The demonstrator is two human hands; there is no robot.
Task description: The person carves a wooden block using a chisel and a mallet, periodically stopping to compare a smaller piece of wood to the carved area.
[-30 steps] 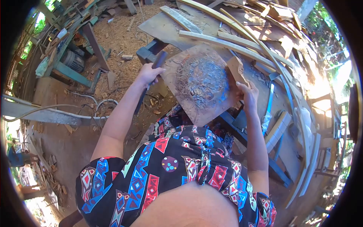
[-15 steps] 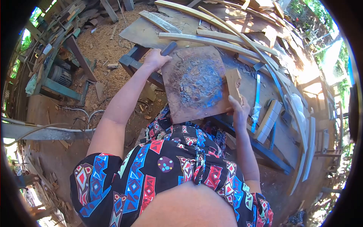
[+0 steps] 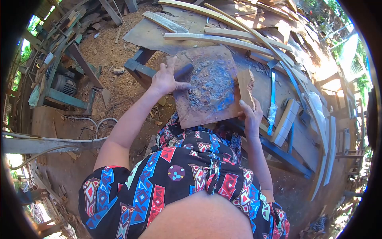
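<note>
A squarish brown board (image 3: 187,115) lies in front of me, tilted slightly, with a heap of small grey and bluish bits (image 3: 213,85) spread over its middle. They may be nails or scraps; I cannot make them out. Over its left side is my left hand (image 3: 164,79), thumb and index finger spread, with a short dark bar (image 3: 184,71) held between them. My right hand (image 3: 251,115) grips a rough-edged wooden block (image 3: 244,85) at the board's right edge, thumb on its near end. Some right fingers are hidden beneath.
Long curved wooden strips (image 3: 215,41) cross the bench (image 3: 260,85) behind the board. To the right lie a blue strap (image 3: 272,95) and a pale segmented block (image 3: 285,121). A motor (image 3: 64,83) sits at the left, near sawdust (image 3: 107,51) on the ground.
My left hand has moved toward me and inward over the board, carrying the dark bar with it, and its fingers have spread. My right hand and the wooden block have hardly moved.
</note>
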